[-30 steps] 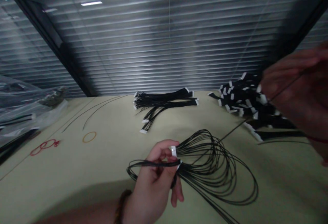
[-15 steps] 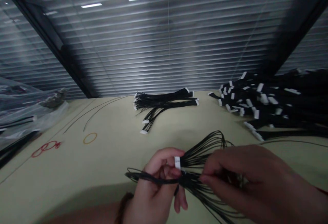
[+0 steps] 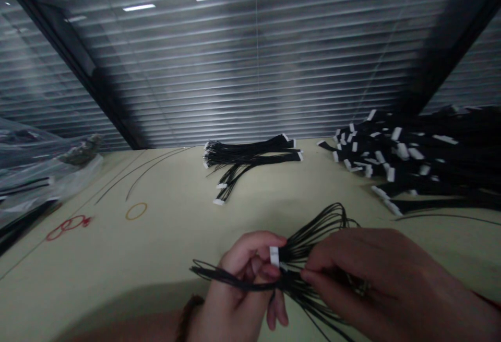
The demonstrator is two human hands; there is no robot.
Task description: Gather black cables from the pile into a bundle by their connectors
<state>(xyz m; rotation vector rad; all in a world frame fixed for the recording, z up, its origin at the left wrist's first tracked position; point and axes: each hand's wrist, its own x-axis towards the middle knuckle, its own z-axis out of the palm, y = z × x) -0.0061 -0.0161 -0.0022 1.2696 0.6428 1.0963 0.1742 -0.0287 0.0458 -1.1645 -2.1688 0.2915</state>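
Note:
My left hand (image 3: 245, 279) is closed around a bundle of thin black wires, the wire harness (image 3: 313, 230), at the bottom centre. A white connector (image 3: 274, 256) on the harness shows between its thumb and fingers. From there the wires loop up and fan out to the lower right, while a narrower strand crosses the left hand to the left. My right hand (image 3: 368, 279) is closed, its thumb and forefinger pinching at the wires just right of the connector. What exactly lies between those fingertips is too small to make out.
Black cables with white connectors (image 3: 250, 154) lie at the table's back edge. A large heap of similar cables (image 3: 422, 154) fills the right. At left are a yellow rubber band (image 3: 136, 211), red bands (image 3: 68, 227), loose wires and a clear plastic bag (image 3: 78, 175). Blinds (image 3: 250, 70) stand behind.
Both hands and the harness have shifted slightly down. The right fingertips have moved a little left, closer to the connector. The grips look the same.

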